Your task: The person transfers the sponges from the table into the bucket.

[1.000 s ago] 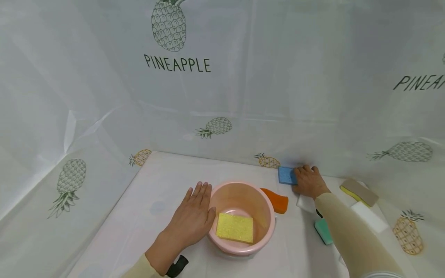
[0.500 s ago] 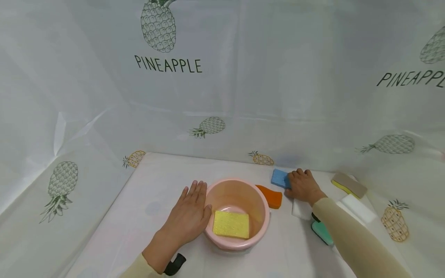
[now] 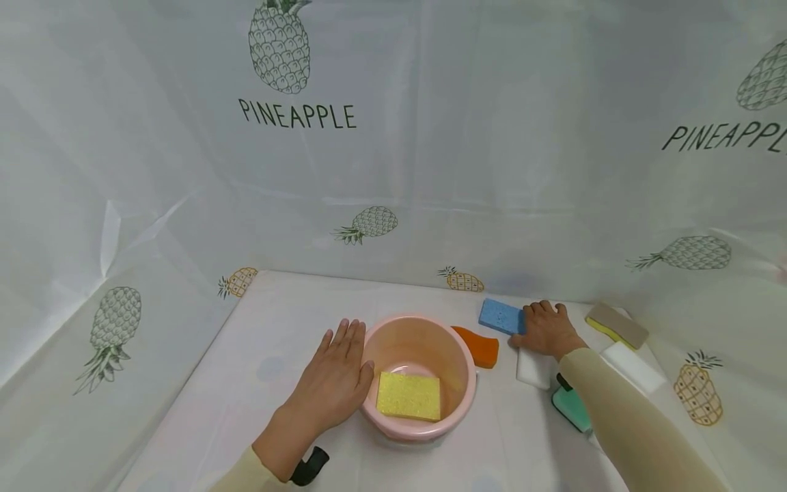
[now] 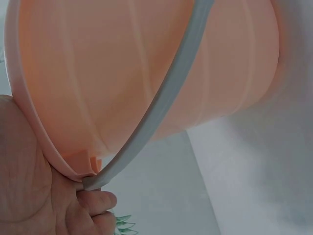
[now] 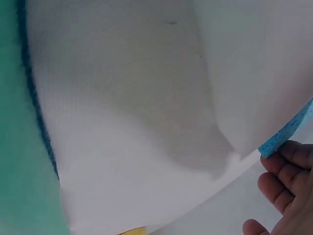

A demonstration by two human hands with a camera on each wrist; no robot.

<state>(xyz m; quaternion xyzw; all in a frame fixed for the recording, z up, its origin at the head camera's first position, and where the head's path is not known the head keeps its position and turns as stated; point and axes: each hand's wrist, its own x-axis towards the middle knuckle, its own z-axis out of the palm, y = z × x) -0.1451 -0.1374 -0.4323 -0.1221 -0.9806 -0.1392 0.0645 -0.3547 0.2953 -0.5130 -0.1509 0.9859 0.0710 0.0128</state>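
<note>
My left hand (image 3: 337, 379) lies with straight fingers along the left rim of a pink bucket (image 3: 470, 396). In the left wrist view, its palm (image 4: 24, 186) is against the rim, beside the end of the grey bail handle (image 4: 156, 110). A yellow sponge (image 3: 408, 396) lies inside the bucket. At the back right, my right hand (image 3: 546, 331) is at the right end of a blue sponge (image 3: 499, 316). The right wrist view shows fingertips (image 5: 274, 159) touching the edge of the blue sponge, loosely bent. A white sponge (image 3: 533, 369) lies just below that hand.
An orange sponge (image 3: 481, 347) sits close to the bucket's right side. Right of the right forearm are a brown-and-yellow sponge (image 3: 617, 326) and a white block (image 3: 633, 365). A green sponge (image 3: 572, 410) is partly under the sleeve. Pineapple-print sheeting (image 3: 492, 171) rises behind the table.
The blue sponge has turned a little and come slightly nearer. My right hand has then shifted right, so more of the sponge shows. The left hand stays against the bucket.
</note>
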